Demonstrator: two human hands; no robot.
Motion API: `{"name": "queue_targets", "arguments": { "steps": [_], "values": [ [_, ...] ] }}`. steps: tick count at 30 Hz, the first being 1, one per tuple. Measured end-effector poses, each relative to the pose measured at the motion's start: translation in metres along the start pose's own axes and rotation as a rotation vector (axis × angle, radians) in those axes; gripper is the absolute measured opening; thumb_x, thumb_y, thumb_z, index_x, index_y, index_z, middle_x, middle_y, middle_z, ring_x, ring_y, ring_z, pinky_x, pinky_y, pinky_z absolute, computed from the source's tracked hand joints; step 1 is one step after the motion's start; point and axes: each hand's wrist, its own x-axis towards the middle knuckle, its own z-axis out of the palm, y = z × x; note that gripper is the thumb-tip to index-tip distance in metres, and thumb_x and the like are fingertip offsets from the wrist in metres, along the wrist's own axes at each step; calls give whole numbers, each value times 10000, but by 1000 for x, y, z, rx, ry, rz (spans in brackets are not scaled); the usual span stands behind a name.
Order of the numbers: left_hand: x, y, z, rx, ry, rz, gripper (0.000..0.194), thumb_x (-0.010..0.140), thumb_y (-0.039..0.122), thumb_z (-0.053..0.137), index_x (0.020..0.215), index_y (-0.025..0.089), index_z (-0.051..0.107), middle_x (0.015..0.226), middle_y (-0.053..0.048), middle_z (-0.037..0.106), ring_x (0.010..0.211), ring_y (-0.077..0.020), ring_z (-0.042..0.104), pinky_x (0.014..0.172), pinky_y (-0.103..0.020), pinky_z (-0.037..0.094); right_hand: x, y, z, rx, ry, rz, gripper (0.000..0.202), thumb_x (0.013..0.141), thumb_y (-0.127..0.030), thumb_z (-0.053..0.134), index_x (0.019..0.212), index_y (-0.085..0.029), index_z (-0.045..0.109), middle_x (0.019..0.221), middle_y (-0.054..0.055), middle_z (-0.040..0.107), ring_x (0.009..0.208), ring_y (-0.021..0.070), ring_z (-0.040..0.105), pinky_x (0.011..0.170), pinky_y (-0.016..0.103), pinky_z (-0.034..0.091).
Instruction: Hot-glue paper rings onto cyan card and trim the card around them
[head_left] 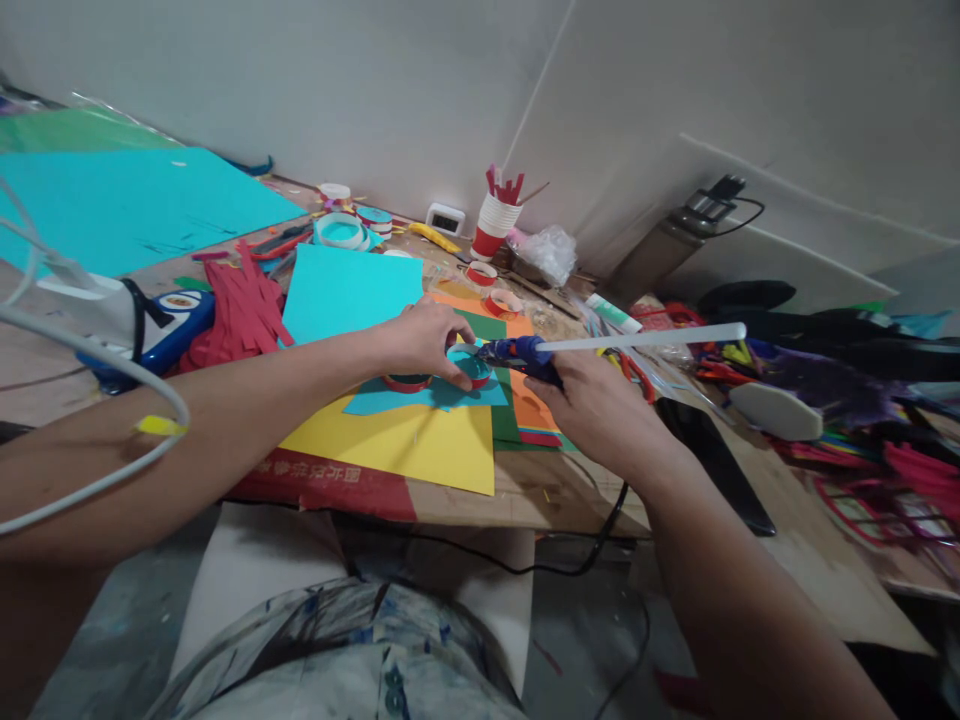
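My right hand is wrapped round a blue glue gun, a long white glue stick jutting from its back. The gun's nozzle points left, at a small red-rimmed ring. My left hand curves round that ring, thumb and fingers on its sides. Under the ring lies a piece of light blue paper, with another red-rimmed ring to the left, partly below my left hand. Yellow paper lies beneath them.
Red strips and a blue tool are at the left. Behind are blue sheets, stacked cups and a small clock. A bottle and a black phone are right. A white cable crosses my left forearm.
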Motion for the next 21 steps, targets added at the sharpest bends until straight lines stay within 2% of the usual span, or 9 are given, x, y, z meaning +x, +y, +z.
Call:
{"name": "queue_targets", "arguments": {
  "steps": [5, 13, 21],
  "values": [
    [1, -1, 1, 9, 15, 30, 640, 662, 593, 837, 1174, 215, 769, 885, -48, 691, 809, -201, 561, 717, -325, 325, 1, -1, 1, -12, 17, -10, 137, 970, -272, 552, 1015, -198, 658, 997, 117, 724, 862, 252, 637, 690, 333, 410],
    [2, -6, 5, -17, 23, 25, 655, 644, 602, 848, 1178, 231, 774, 943, -57, 691, 827, -200, 547, 727, -322, 341, 4, -3, 3, 5, -2, 3, 138, 968, -278, 549, 1008, -191, 648, 962, 118, 717, 819, 247, 624, 667, 335, 392],
    [-2, 3, -1, 19, 10, 12, 671, 670, 626, 825, 1192, 208, 772, 908, -66, 697, 856, -224, 561, 746, -338, 341, -2, -5, -3, -14, -4, 7, 124, 953, -248, 535, 961, -205, 651, 930, 109, 720, 788, 239, 620, 645, 330, 386]
  ]
}}
